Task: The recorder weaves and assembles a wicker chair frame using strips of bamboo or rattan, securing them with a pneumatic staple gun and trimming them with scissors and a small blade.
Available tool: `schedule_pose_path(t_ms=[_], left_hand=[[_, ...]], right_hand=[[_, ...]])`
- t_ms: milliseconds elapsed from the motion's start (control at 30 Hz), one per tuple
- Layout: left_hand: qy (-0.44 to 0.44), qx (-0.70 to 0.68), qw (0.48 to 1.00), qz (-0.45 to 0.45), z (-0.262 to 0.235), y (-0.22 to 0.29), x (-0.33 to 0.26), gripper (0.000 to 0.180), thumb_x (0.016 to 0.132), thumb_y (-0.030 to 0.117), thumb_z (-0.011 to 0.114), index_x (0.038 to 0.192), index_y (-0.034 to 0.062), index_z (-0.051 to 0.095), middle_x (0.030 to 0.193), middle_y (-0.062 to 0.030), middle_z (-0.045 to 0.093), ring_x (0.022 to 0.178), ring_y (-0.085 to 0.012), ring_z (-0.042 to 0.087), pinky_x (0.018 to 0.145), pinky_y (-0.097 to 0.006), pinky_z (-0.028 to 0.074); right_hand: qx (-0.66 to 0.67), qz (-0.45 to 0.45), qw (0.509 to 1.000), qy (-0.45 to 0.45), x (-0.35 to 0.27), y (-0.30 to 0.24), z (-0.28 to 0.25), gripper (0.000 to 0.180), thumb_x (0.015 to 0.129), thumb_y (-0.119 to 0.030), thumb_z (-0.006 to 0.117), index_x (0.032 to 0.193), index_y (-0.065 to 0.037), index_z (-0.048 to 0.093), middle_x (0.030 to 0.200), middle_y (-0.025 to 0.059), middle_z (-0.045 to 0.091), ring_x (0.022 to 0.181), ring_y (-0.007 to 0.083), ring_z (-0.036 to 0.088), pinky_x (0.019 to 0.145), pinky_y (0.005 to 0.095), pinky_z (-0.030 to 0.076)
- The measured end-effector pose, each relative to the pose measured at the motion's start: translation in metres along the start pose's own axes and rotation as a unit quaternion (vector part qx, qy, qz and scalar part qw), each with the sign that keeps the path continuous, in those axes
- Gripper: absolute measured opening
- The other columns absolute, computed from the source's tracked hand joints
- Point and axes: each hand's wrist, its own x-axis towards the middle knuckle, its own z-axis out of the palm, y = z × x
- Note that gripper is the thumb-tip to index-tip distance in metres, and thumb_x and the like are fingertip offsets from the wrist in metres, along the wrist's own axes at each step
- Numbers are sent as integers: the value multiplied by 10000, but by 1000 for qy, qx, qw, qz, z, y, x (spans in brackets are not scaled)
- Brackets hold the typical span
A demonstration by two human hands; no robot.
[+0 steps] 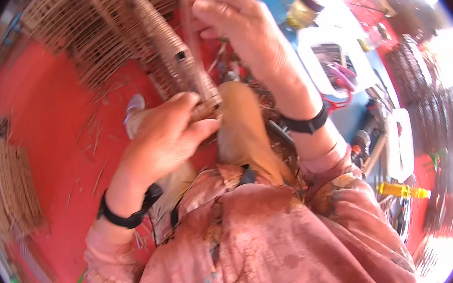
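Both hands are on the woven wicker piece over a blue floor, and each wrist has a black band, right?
Not quite: the floor is red, not blue, as the head view shows. The rest holds: the left hand and right hand both grip the woven wicker piece, with a black band on each wrist.

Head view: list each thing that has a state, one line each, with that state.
Left hand: closed on the wicker frame's lower end.
Right hand: pinching a thin strand, raised.
Wicker frame: part-woven, held tilted above the red floor.
Woven mat: lying flat on the floor.
White tub: open, tools inside.
Cuttings: scattered on the floor.
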Motion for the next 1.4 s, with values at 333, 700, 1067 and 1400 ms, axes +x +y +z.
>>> schedule_pose_path(t_ms=[333,700,1067,1400], left_hand=[[13,5,997,-81,-15,11,30,434,914,360,684,781,-50,638,595,-141,503,566,-117,476,562,-338,422],[96,0,995,-17,-9,-7,34,329,883,298,745,797,-7,656,740,-86,718,677,-118,667,620,-302,515],[31,-290,949,-122,-8,-19,34,207,900,244,699,872,40,681,832,-13,666,768,-96,615,723,-271,517],[7,-320,938,-136,-10,-19,38,246,879,248,659,845,4,656,826,-54,641,732,-130,608,735,-267,527]], right_hand=[[-352,127,897,237,-141,32,-166,393,928,-144,665,1258,64,611,1079,139,722,948,137,672,847,265,525],[-613,353,671,222,-264,41,-311,679,883,-408,666,1348,71,541,1250,272,639,1175,401,614,1014,439,453],[-603,416,626,268,-283,81,-344,986,730,-344,808,1442,156,346,1502,339,379,1417,411,391,1177,396,314],[-326,181,836,402,-313,-8,-273,348,828,-61,649,1169,1,619,1032,121,651,848,182,644,722,331,535]])
